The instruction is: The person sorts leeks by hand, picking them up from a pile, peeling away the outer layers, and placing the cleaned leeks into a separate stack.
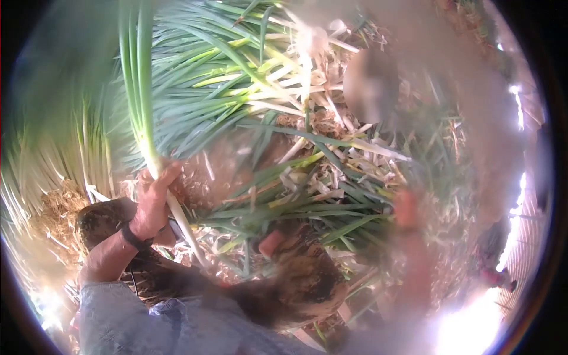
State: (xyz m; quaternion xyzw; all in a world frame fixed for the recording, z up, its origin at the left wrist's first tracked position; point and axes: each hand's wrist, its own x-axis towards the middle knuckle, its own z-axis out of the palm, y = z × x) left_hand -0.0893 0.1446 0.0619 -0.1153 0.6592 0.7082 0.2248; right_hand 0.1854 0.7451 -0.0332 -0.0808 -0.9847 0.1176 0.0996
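My left hand [157, 192], with a dark band at the wrist, is closed around the pale stalk of a green onion [143, 118]. The leaves of this onion point up and its white end slants down to the right, over my lap. On the right, my right hand [406, 210] is a reddish blur beside the loose green leaves; its fingers cannot be made out. Between and beyond the hands lies a large pile of green onions [207, 77], white ends toward the right. A smaller heap of leaves [319, 210] lies nearer to me.
Upright onions with rooty ends [62, 207] stand at the left. Dry peelings [337, 171] litter the ground in the middle. My knees in patterned trousers [302, 272] are at the bottom. A corrugated surface [523, 248] shows at the far right. Smears blur parts of the view.
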